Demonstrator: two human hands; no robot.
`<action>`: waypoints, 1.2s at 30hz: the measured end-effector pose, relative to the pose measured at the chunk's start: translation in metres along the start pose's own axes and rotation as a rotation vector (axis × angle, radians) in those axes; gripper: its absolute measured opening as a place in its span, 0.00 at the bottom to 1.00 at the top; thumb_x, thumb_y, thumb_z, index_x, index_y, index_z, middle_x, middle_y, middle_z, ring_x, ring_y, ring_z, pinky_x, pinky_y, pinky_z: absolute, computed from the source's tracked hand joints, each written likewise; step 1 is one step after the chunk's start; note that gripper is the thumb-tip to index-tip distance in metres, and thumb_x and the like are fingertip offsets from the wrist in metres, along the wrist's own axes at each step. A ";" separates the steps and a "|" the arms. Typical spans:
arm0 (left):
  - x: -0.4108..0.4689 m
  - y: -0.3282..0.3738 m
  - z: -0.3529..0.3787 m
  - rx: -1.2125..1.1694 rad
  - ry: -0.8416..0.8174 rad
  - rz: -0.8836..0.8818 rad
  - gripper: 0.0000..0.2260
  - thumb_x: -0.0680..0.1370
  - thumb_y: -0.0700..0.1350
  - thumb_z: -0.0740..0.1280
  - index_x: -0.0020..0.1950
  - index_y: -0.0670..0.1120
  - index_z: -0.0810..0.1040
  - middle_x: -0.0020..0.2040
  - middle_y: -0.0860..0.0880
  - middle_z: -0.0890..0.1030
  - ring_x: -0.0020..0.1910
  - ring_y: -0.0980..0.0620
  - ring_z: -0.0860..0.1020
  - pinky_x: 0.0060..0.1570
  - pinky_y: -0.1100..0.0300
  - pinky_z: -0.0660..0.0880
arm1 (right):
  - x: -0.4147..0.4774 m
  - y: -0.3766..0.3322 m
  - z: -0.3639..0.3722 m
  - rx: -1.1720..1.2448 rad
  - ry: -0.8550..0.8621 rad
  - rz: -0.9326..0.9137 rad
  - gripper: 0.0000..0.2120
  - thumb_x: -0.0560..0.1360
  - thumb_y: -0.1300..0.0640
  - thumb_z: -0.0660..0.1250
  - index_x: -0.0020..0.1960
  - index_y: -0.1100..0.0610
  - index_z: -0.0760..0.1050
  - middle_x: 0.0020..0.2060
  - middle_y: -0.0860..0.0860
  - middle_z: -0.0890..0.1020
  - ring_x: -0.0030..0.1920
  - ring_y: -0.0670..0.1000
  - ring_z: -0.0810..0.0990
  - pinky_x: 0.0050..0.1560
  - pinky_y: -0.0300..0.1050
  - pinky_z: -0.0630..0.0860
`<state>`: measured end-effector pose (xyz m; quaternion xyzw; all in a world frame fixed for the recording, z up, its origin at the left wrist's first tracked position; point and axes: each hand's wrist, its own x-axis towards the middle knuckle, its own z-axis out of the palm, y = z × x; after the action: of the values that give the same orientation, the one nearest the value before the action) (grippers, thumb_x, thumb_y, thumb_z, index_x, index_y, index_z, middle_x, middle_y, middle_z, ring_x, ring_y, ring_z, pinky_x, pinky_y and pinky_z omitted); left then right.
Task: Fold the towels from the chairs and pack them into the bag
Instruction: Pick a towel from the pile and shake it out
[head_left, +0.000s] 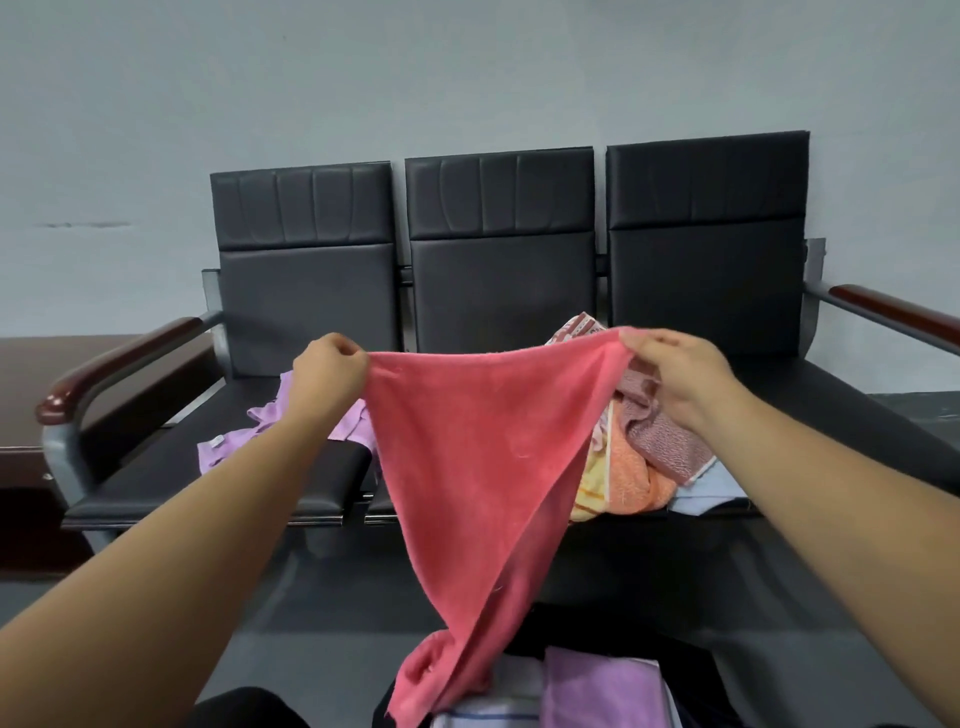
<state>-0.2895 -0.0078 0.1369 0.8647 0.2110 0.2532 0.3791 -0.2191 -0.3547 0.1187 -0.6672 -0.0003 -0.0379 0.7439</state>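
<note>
Left hand and right hand pinch pink towel by top corners | before chairs | lower end trails onto what may be the bag

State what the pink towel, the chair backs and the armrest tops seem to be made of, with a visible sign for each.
Pink towel: soft terry or microfibre cloth, matt; fuzzy nap, limp drape.
Chair backs: likely faux leather, low sheen; stitched panels.
Armrest tops: probably varnished wood; glossy reddish-brown highlights.
</note>
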 end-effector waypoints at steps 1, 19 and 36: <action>-0.003 0.006 0.001 -0.114 -0.054 0.001 0.11 0.76 0.38 0.60 0.47 0.47 0.81 0.39 0.47 0.81 0.37 0.46 0.78 0.42 0.56 0.77 | 0.001 -0.006 0.004 -0.021 0.028 -0.020 0.07 0.73 0.56 0.77 0.49 0.57 0.85 0.41 0.54 0.84 0.38 0.49 0.77 0.33 0.42 0.74; -0.042 0.071 0.004 -0.311 -0.555 0.446 0.09 0.78 0.49 0.74 0.48 0.43 0.85 0.33 0.51 0.79 0.34 0.53 0.73 0.40 0.57 0.71 | -0.052 -0.039 0.083 -0.290 -0.426 -0.219 0.06 0.78 0.70 0.67 0.50 0.65 0.82 0.36 0.62 0.84 0.36 0.54 0.84 0.41 0.44 0.84; -0.026 0.026 0.002 -0.005 -0.785 0.226 0.15 0.78 0.58 0.70 0.49 0.47 0.86 0.47 0.54 0.85 0.48 0.58 0.80 0.61 0.57 0.73 | -0.039 -0.042 0.073 -0.160 -0.244 -0.210 0.10 0.78 0.68 0.64 0.39 0.62 0.74 0.34 0.59 0.80 0.35 0.53 0.80 0.46 0.49 0.82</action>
<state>-0.3039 -0.0397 0.1483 0.9125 -0.0465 -0.0557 0.4026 -0.2564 -0.2843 0.1666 -0.7201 -0.1570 -0.0340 0.6750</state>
